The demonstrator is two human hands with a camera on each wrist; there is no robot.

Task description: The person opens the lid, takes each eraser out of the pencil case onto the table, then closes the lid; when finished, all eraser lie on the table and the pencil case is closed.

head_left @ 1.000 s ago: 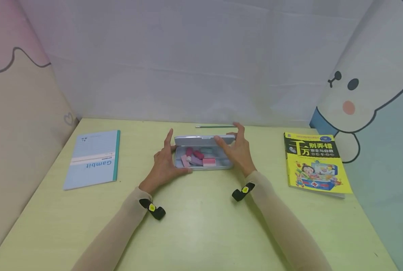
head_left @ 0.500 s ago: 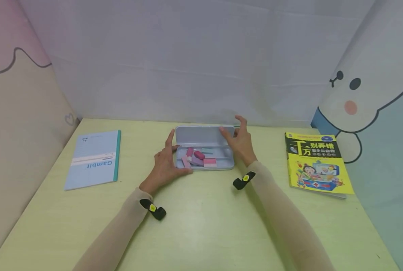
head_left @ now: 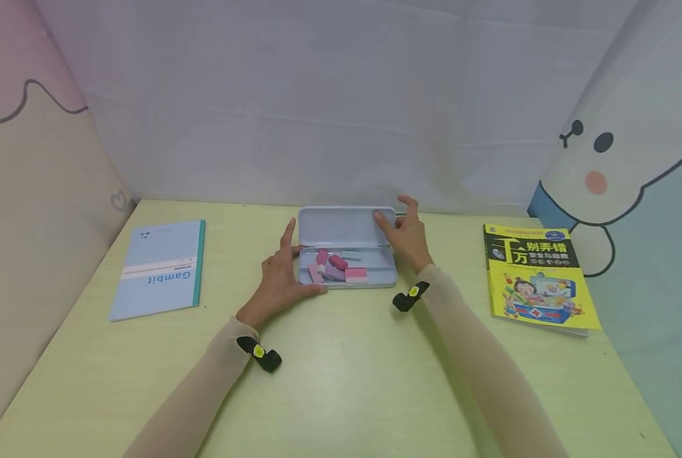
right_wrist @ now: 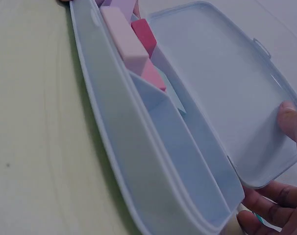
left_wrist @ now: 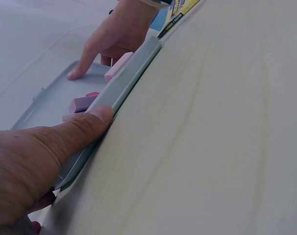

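A pale blue pencil case (head_left: 388, 275) lies open at the middle of the table. Its lid (head_left: 338, 226) is tipped back towards the wall. Several pink, magenta and purple erasers (head_left: 335, 267) lie in the tray's left half. My left hand (head_left: 298, 264) grips the case's left end, with the thumb (left_wrist: 75, 132) along the front rim (left_wrist: 129, 78) and the index finger up the side. My right hand (head_left: 394, 213) pinches the lid's right end. Its thumb (right_wrist: 290, 120) rests on the lid's inner face (right_wrist: 222, 98) and its fingers are behind.
A blue "Gambit" notebook (head_left: 159, 268) lies at the left and a yellow picture book (head_left: 535, 277) at the right. The yellow-green table (head_left: 341, 381) is walled by cloth panels at the back and on both sides.
The lid has swung up and back from half raised to wide open. My right hand went back with it. The left hand has stayed on the case's left end.
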